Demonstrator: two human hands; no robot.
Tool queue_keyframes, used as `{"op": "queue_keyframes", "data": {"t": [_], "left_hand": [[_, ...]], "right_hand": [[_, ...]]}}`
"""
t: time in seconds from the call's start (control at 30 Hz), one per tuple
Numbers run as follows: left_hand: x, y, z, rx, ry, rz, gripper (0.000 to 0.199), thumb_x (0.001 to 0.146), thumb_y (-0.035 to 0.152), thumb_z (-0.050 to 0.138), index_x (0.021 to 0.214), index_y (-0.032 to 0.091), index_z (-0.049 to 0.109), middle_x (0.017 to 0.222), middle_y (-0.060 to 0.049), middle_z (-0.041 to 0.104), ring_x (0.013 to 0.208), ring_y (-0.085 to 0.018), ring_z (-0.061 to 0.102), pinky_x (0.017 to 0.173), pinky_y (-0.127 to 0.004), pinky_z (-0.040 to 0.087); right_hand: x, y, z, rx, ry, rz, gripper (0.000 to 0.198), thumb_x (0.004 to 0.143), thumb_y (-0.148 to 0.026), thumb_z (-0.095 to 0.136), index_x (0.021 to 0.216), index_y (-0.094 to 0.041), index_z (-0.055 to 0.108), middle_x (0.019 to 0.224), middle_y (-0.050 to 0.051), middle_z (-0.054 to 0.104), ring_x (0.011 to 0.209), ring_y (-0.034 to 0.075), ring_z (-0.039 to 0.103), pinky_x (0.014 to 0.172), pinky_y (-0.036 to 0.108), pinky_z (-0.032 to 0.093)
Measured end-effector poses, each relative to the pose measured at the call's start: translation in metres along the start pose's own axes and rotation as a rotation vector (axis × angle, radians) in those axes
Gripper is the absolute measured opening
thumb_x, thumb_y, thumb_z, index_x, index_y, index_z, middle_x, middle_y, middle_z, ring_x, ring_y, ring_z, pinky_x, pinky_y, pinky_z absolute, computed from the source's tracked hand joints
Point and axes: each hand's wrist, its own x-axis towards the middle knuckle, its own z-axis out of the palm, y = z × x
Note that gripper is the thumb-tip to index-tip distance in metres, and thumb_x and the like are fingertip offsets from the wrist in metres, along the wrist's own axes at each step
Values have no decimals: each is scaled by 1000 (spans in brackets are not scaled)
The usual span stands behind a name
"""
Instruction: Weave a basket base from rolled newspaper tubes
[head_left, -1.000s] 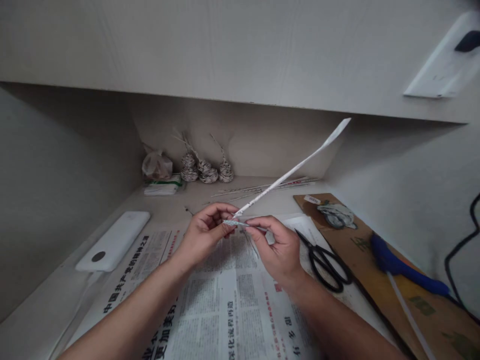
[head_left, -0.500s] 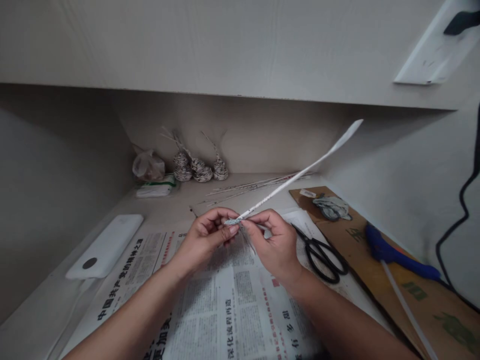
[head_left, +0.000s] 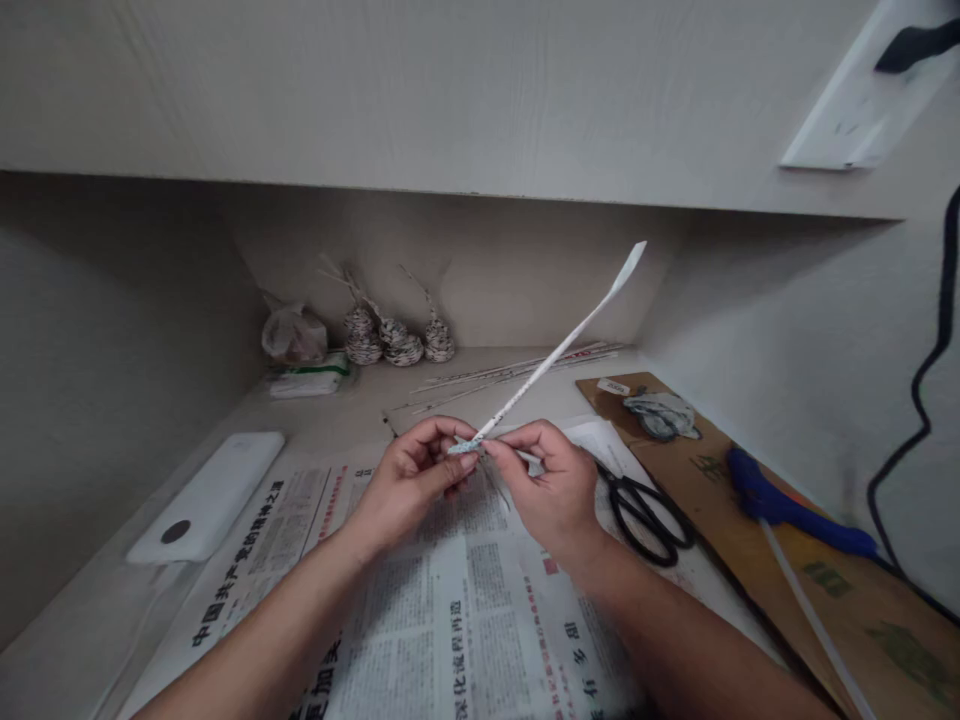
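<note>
My left hand (head_left: 420, 462) is closed in a pinch on a small woven paper piece (head_left: 463, 447), speckled blue-grey, above the newspaper. From that piece a long white rolled paper strip (head_left: 555, 355) slants up to the right and flattens toward its free tip. My right hand (head_left: 551, 480) pinches a pale paper strand (head_left: 529, 457) at the right edge of the piece; part of that strand is hidden by the fingers. A few thin dark wire-like ends hang below between the hands. Black-handled scissors (head_left: 651, 520) lie just right of my right hand.
Newspaper (head_left: 480, 620) covers the desk. A white power bank (head_left: 206, 500) lies left. At the back stand several woven paper gourds (head_left: 403, 343), a plastic bag (head_left: 294, 333) and thin paper sticks (head_left: 517, 372). On cardboard (head_left: 720, 480) at right rests a blue glue gun (head_left: 795, 510). A shelf overhangs.
The tall white paper strip has swung left and stands steeper. Both hands stay nearly in place, still pinching, and the pale strand in the right hand shows more clearly.
</note>
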Motion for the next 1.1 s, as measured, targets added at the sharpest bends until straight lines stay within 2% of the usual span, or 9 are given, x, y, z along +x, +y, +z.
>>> {"op": "queue_keyframes", "data": {"t": [0.4, 0.57, 0.87, 1.0, 1.1], "left_hand": [[-1, -2, -1, 19, 11, 9, 24, 79, 30, 73, 97, 20, 64, 66, 2, 59, 55, -7, 49, 51, -19, 41], [-1, 0, 1, 33, 31, 10, 25, 78, 30, 74, 97, 18, 63, 62, 4, 55, 53, -7, 48, 50, -19, 39], [0, 0, 3, 104, 85, 19, 24, 76, 32, 74, 92, 17, 64, 62, 3, 54, 53, -7, 46, 48, -20, 38], [-1, 0, 2, 138, 88, 26, 24, 76, 34, 74, 92, 18, 65, 62, 3, 53, 53, -7, 46, 48, -20, 37], [-1, 2, 4, 149, 92, 29, 25, 76, 34, 74, 92, 17, 66, 61, 3, 53, 53, -8, 45, 49, -21, 37]], "right_hand": [[0, 1, 0, 0, 24, -5, 10, 82, -30, 70, 78, -22, 65, 73, 0, 71, 68, 14, 66, 67, 26, 52], [1, 2, 1, -9, 16, 14, 12, 82, -31, 70, 77, -21, 64, 72, 0, 71, 68, 14, 66, 67, 26, 52], [3, 1, 2, 69, -43, 81, 12, 81, -32, 70, 82, -21, 64, 77, 1, 71, 73, 15, 67, 64, 24, 51], [5, 1, 4, 181, -119, 155, 13, 81, -30, 69, 90, -21, 66, 87, 4, 73, 83, 16, 69, 66, 24, 53], [6, 1, 5, 242, -147, 222, 12, 80, -30, 69, 87, -20, 67, 87, 4, 73, 83, 16, 69, 68, 25, 54]]}}
